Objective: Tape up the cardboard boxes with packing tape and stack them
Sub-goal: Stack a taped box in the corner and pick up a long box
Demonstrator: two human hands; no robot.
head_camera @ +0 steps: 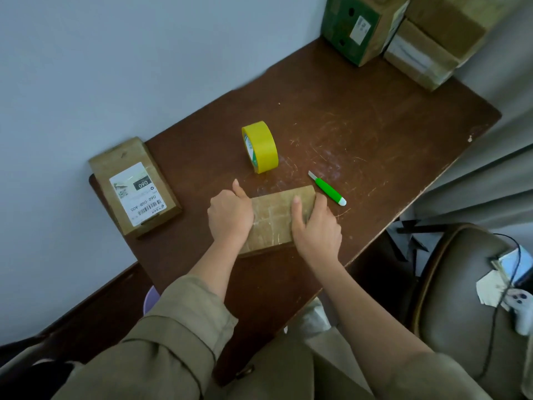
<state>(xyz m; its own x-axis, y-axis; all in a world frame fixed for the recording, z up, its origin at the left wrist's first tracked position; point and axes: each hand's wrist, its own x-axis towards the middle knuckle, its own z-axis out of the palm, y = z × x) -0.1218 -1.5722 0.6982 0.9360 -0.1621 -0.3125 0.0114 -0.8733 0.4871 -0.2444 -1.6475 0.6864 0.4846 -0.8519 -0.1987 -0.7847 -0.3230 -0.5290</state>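
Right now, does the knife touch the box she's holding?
Apart. The head view shows bare table between the knife and the box.

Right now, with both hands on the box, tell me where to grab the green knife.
Take the green knife by its green handle, coming down from above with the right hand, which is nearest. It lies flat on the table with the grey blade pointing away toward the yellow tape roll, so the grip belongs at mid-handle, fingers clear of the blade.

The small box [277,217] lies on the table [360,134], the tape roll [260,146] behind it, the knife [327,188] right, another box [134,187] left.
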